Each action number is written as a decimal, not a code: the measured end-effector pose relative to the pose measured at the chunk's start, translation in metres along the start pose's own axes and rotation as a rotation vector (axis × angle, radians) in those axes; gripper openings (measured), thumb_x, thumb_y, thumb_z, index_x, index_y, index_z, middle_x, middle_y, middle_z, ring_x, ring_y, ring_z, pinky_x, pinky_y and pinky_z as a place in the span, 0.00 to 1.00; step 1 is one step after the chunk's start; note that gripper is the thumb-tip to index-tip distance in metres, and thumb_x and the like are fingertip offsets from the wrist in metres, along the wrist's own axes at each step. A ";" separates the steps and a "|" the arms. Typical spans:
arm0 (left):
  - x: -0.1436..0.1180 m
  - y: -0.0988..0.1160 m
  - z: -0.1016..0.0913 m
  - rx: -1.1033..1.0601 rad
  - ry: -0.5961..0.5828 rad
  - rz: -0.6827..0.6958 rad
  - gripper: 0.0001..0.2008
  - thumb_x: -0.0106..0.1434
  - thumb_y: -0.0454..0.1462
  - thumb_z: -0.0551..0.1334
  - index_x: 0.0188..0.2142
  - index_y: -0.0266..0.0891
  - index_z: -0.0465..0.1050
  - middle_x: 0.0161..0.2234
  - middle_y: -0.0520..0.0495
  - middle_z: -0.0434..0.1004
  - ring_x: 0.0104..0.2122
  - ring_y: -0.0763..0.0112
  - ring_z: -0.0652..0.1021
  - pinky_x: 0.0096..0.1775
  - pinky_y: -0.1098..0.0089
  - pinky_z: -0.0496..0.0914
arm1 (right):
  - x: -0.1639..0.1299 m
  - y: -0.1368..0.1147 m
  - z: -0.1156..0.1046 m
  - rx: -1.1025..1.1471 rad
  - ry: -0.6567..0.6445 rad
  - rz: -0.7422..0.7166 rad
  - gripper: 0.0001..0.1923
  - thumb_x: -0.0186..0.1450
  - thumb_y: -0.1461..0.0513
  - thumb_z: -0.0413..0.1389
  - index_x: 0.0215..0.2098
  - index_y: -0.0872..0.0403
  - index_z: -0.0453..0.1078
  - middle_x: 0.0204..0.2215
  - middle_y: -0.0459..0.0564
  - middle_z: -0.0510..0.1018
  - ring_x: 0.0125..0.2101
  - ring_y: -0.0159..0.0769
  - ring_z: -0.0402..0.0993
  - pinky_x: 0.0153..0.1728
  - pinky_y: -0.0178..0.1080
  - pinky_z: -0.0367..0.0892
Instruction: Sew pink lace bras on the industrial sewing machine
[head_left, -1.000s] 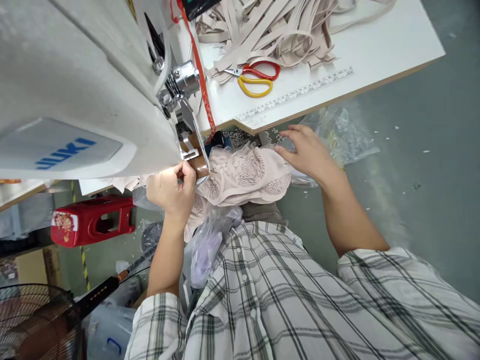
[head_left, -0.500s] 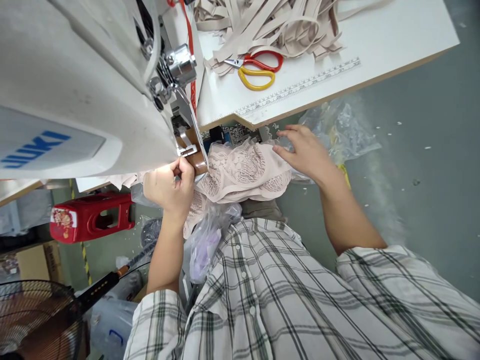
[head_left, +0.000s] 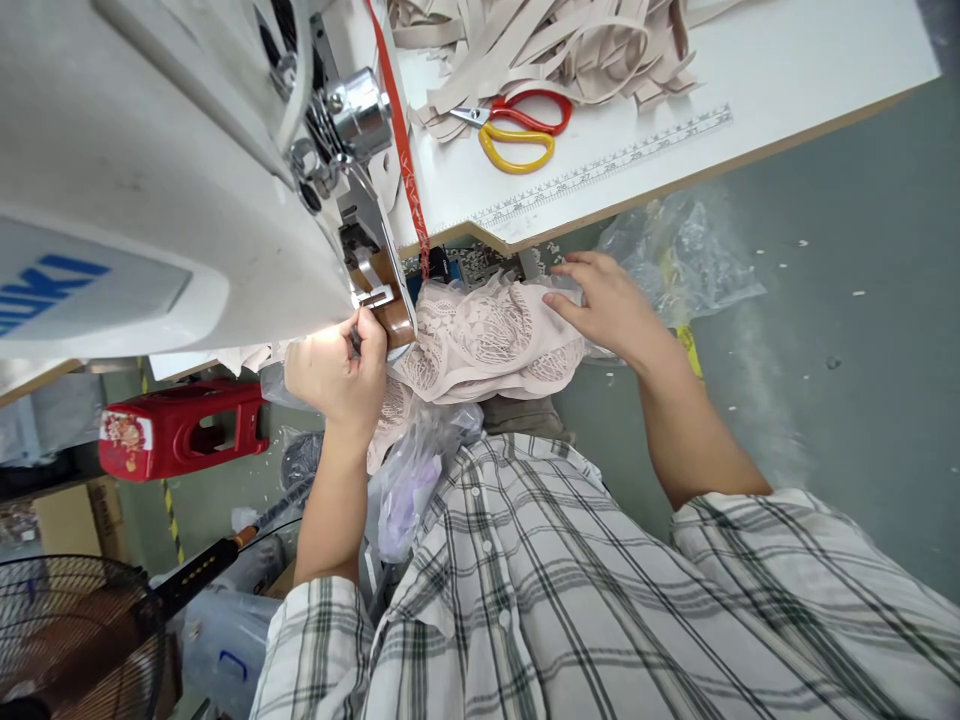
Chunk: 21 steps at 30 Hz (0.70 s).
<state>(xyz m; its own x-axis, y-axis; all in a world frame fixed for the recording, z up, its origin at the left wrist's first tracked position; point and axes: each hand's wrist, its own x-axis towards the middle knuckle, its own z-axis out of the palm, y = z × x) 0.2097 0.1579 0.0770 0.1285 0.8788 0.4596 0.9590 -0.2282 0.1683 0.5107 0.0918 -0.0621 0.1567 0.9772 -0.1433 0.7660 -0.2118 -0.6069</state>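
Pale pink lace garment (head_left: 487,345) bunched at presser foot of white sewing machine (head_left: 150,190).
Left hand (head_left: 334,370) pinched shut on lace edge; right hand (head_left: 607,305) flat, fingers open, on fabric. Risk: fingertips close to needle; bunching likely to skew seam.

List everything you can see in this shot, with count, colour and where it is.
sewing machine: one, white with blue lettering, upper left
lace fabric: one bundle, pale pink, below the table edge, between the hands
elastic strips: a heap, beige, on the table at top
scissors: one pair, red and yellow handles, beside the strips
ruler: one, printed along the white table edge
red ribbon: one, hanging beside the machine head
plastic bags: clear, in the lap and right of the fabric
red stool: one, on the floor at left
fan: one, dark, bottom left
left hand: fingers pinched at the presser foot
right hand: flat on the lace
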 end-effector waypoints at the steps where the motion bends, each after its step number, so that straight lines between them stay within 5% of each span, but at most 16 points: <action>1: 0.000 0.001 -0.001 -0.006 0.000 -0.001 0.23 0.66 0.40 0.59 0.16 0.40 0.56 0.18 0.55 0.43 0.21 0.73 0.50 0.29 0.63 0.45 | 0.000 0.000 0.000 -0.004 -0.003 0.003 0.25 0.68 0.50 0.52 0.59 0.52 0.70 0.64 0.61 0.67 0.65 0.58 0.63 0.64 0.62 0.62; 7: 0.002 0.005 -0.004 -0.003 0.003 -0.033 0.25 0.66 0.39 0.60 0.16 0.41 0.51 0.17 0.55 0.42 0.21 0.73 0.50 0.29 0.63 0.46 | 0.000 0.002 0.003 -0.002 0.020 -0.020 0.24 0.67 0.51 0.52 0.58 0.50 0.70 0.64 0.59 0.69 0.64 0.59 0.65 0.63 0.63 0.63; 21: 0.003 0.002 -0.006 0.034 -0.070 -0.027 0.19 0.67 0.43 0.59 0.20 0.41 0.71 0.17 0.51 0.61 0.22 0.70 0.62 0.30 0.65 0.53 | 0.002 0.003 0.004 0.023 0.000 -0.023 0.23 0.67 0.52 0.54 0.57 0.52 0.71 0.63 0.61 0.69 0.63 0.59 0.66 0.63 0.63 0.62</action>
<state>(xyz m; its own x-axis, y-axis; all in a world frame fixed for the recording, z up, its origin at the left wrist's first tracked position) 0.2101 0.1573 0.0839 0.1190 0.9117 0.3932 0.9702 -0.1909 0.1491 0.5106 0.0932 -0.0674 0.1388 0.9818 -0.1293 0.7551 -0.1894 -0.6277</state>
